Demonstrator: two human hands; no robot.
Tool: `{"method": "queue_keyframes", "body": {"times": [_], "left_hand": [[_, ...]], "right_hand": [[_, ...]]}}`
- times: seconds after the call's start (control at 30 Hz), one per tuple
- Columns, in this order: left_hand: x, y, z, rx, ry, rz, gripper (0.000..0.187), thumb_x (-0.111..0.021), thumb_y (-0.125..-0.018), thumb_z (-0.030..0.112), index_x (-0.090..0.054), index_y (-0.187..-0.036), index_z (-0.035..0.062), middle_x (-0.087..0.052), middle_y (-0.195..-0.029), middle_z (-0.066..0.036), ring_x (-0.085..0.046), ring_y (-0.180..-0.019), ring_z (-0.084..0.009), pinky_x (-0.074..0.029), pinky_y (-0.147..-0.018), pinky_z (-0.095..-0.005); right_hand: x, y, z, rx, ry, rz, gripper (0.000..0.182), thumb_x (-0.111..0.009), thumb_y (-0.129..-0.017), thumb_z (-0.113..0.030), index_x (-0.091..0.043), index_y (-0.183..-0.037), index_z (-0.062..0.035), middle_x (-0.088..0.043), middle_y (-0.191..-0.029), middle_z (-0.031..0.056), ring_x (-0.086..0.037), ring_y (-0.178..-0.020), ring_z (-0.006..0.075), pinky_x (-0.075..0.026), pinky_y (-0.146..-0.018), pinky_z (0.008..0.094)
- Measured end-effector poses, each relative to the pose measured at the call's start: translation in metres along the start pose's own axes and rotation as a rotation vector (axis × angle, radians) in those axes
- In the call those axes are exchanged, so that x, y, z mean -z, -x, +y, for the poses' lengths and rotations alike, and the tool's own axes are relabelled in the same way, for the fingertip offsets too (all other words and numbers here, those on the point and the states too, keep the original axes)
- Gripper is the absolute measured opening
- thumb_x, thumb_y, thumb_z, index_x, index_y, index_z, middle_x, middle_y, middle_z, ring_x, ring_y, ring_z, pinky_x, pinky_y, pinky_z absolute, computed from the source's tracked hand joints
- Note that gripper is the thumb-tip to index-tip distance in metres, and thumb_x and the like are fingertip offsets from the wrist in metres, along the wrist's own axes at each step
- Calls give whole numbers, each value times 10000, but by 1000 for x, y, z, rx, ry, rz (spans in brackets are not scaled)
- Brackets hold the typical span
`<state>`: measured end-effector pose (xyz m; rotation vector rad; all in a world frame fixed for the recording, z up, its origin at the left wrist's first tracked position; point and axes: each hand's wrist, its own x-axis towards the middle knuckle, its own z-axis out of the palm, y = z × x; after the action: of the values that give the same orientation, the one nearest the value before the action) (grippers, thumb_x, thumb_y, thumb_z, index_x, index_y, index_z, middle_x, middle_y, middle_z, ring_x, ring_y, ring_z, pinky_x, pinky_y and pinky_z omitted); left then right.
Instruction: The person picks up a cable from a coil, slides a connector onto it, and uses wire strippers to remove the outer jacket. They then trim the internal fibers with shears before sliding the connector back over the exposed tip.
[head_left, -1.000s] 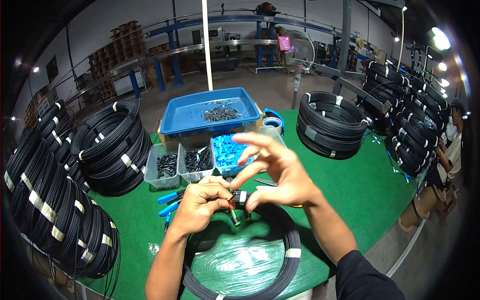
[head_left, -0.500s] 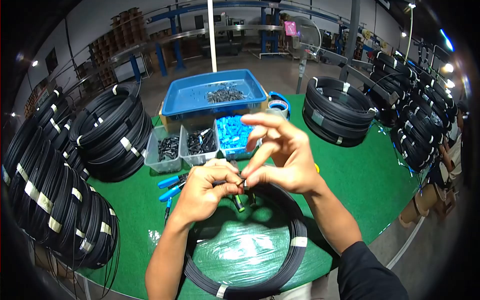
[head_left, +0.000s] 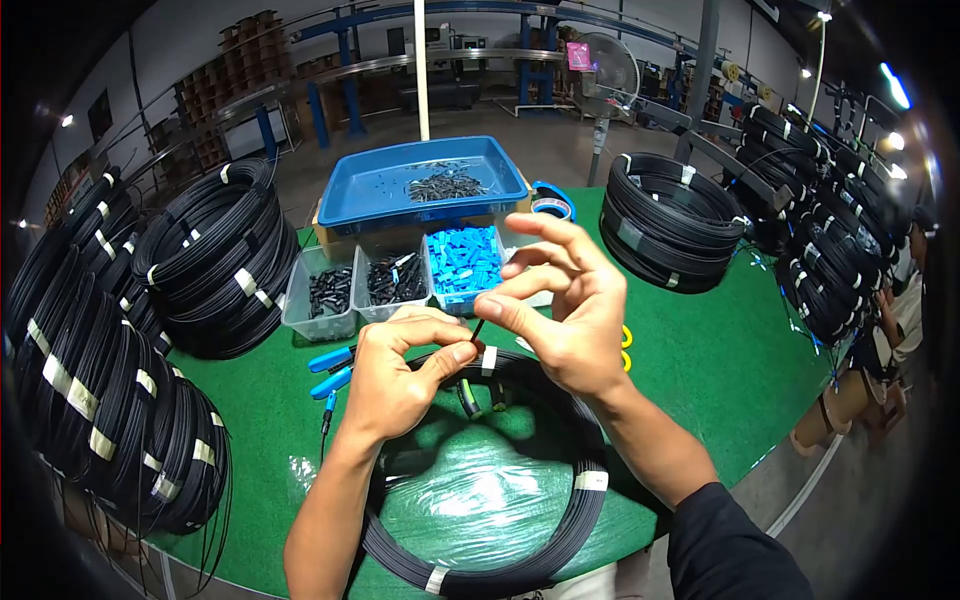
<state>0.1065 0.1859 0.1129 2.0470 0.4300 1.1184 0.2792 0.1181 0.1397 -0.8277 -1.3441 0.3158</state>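
Note:
My left hand (head_left: 400, 372) pinches a thin black cable (head_left: 478, 328) between thumb and forefinger. On the cable's upper end, my right hand (head_left: 575, 325) is closed with thumb and forefinger, its other fingers raised and spread. Both hands are above the far rim of a black cable coil (head_left: 592, 505), bound with white tape, that lies flat on the table. Just below the hands are the green-and-black handles (head_left: 470, 398) of a tool whose head is hidden. Left of my left hand lies a blue-handled tool (head_left: 332, 370).
Clear bins of black parts (head_left: 330, 293) and blue connectors (head_left: 464, 265) stand ahead, before a blue tray (head_left: 340, 212) of small dark pieces. Large cable coils stand left (head_left: 210, 265) and right (head_left: 670, 225). Yellow handle loops (head_left: 627, 348) show beside my right wrist. A person is at far right.
My right hand's pinch has moved up, slightly away from my left fingertips, showing more of the cable between them. Its fingers stay raised. The view has shifted slightly.

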Motion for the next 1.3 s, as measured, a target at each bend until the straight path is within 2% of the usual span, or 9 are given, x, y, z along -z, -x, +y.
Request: {"method": "queue_keyframes", "body": {"times": [0.13,0.27,0.4,0.6,0.7,0.9,1.03,1.2,1.3], "left_hand": [[-1,0,7,-73,-113,49,128,-767,-758,115,-781,-874,61,-734,-825,-106,-664,-895,-212,-509,-823,-345],[-1,1,5,-73,-119,40,134,-771,-755,124,-784,-877,70,-735,-809,-101,-665,-885,-210,-514,-808,-337],[-5,3,5,-69,-91,24,140,-774,-751,119,-783,-883,72,-736,-817,-101,-666,-879,-207,-516,-798,-327],[-4,1,8,-106,-152,45,139,-772,-746,88,-783,-882,64,-740,-814,-90,-658,-828,-191,-506,-793,-320],[-3,0,8,-101,-150,94,135,-771,-747,83,-784,-880,62,-743,-821,-83,-654,-805,-182,-501,-786,-316],[2,-1,17,-204,-273,307,108,-748,-771,37,-764,-874,8,-734,-819,-80,-581,-760,-147,-450,-747,-290],[13,0,25,-245,-286,363,121,-745,-776,26,-759,-893,-3,-739,-842,-80,-570,-804,-137,-442,-742,-280],[33,4,48,-246,24,541,118,-704,-831,12,-742,-940,-10,-719,-840,-75,-579,-779,-118,-440,-711,-257],[50,7,56,-240,83,552,192,-695,-846,33,-717,-1030,-15,-719,-950,-103,-652,-863,-154,-450,-771,-271]], "right_hand": [[16,-10,-21,92,-104,200,632,-815,-744,-18,-487,-1278,61,-714,-772,40,-601,-853,95,-458,-857,260],[33,-21,-20,180,128,-34,736,-820,-725,-36,-425,-1342,29,-724,-796,59,-621,-874,122,-468,-861,290],[14,-10,-6,-49,-12,-256,703,-803,-707,-16,-464,-1322,1,-719,-793,42,-627,-862,114,-464,-865,295],[31,-18,-15,-17,-151,110,517,-816,-748,-22,-560,-1193,44,-714,-795,70,-650,-809,101,-514,-788,244],[36,-22,1,-107,-48,-36,428,-776,-775,-8,-584,-1157,17,-720,-814,65,-656,-857,97,-520,-798,269],[17,-7,35,-380,-180,-529,518,-732,-787,29,-485,-1242,12,-685,-1143,145,-636,-1080,164,-506,-922,309],[10,-3,38,-349,-256,-535,430,-757,-781,-21,-575,-1171,-1,-705,-1019,83,-652,-1049,191,-506,-899,317],[7,2,42,-118,41,-513,110,-786,-784,-124,-739,-849,-47,-705,-906,41,-586,-877,144,-456,-829,312],[12,0,44,-180,6,-491,150,-798,-753,-122,-738,-876,-63,-696,-852,26,-568,-917,173,-440,-860,343]]}}
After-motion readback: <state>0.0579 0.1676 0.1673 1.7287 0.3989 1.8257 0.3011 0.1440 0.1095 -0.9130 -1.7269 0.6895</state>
